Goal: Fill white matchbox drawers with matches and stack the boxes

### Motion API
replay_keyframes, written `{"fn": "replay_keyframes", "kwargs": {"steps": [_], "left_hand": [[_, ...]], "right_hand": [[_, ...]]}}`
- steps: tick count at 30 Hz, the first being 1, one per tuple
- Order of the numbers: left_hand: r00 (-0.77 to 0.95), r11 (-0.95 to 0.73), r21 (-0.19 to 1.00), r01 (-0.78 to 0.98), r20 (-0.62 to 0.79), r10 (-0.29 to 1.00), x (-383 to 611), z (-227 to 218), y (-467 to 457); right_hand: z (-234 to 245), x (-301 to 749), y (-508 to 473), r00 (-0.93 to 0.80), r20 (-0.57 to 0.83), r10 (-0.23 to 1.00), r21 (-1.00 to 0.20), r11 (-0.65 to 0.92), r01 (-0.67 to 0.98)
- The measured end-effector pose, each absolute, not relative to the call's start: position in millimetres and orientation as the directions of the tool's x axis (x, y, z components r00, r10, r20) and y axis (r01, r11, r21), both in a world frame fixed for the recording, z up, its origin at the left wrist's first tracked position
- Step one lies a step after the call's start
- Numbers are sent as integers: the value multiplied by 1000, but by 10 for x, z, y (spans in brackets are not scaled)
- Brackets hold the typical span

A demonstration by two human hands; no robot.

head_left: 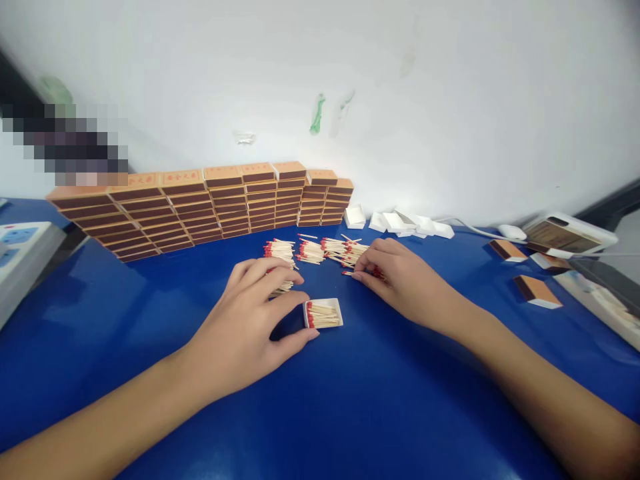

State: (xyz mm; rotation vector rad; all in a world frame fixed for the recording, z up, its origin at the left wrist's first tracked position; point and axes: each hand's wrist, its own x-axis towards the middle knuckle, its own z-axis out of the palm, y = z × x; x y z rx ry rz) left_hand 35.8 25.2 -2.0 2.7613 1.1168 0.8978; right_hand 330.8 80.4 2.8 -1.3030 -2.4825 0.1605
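Note:
A small white matchbox tray (324, 325) lies on the blue table, filled with red-tipped matches (323, 313). My left hand (245, 320) is curved around the tray's left end, thumb and index finger at its near and far corners. Its other fingers reach over some loose matches (283, 289), partly hiding them. To the right, my right hand (393, 270) is pinched at the edge of the match piles, a match (348, 273) with a red head sticking out by its thumb tip. Several loose match piles (313, 251) spread just beyond both hands.
A stacked wall of matchboxes (220, 207) stands along the back left. White empty trays (395, 222) lie against the wall. At right are loose matchbox sleeves (537, 291), a white cable (473, 228) and a white device (575, 230). A white box (30, 253) sits far left.

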Motion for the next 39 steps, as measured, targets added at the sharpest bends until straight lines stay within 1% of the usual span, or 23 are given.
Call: {"fn": "replay_keyframes", "kwargs": {"steps": [3, 6, 9, 13, 17, 21, 26, 29, 33, 36, 39], "left_hand": [[574, -743, 232, 627, 507, 643, 354, -18, 248], [573, -744, 235, 626, 508, 643, 353, -18, 251], [574, -742, 235, 627, 505, 645, 355, -24, 255], [574, -742, 231, 630, 504, 645, 356, -33, 255], [582, -740, 231, 631, 490, 649, 351, -33, 253], [578, -736, 232, 636, 488, 654, 351, -31, 254], [581, -741, 221, 635, 496, 646, 354, -39, 255], [585, -741, 219, 635, 490, 646, 348, -35, 249], [579, -738, 227, 636, 491, 650, 344, -18, 243], [577, -741, 231, 630, 500, 646, 347, -12, 242], [578, -743, 227, 629, 503, 643, 352, -17, 244]], "right_hand": [[68, 3241, 739, -546, 243, 802, -285, 597, 749], [152, 3123, 620, -568, 285, 772, -321, 635, 703], [194, 3074, 548, -578, 314, 753, -281, 655, 701], [126, 3187, 636, -580, 251, 775, -216, 629, 747], [70, 3279, 753, -594, 192, 781, -230, 624, 747], [126, 3225, 716, -608, 193, 770, -209, 637, 742], [170, 3172, 627, -606, 265, 750, -204, 658, 725], [149, 3187, 639, -609, 233, 758, -199, 650, 733], [136, 3187, 673, -614, 155, 774, -250, 632, 734], [131, 3165, 679, -606, 149, 781, -255, 622, 740], [117, 3144, 670, -614, 158, 773, -220, 634, 742]]}}
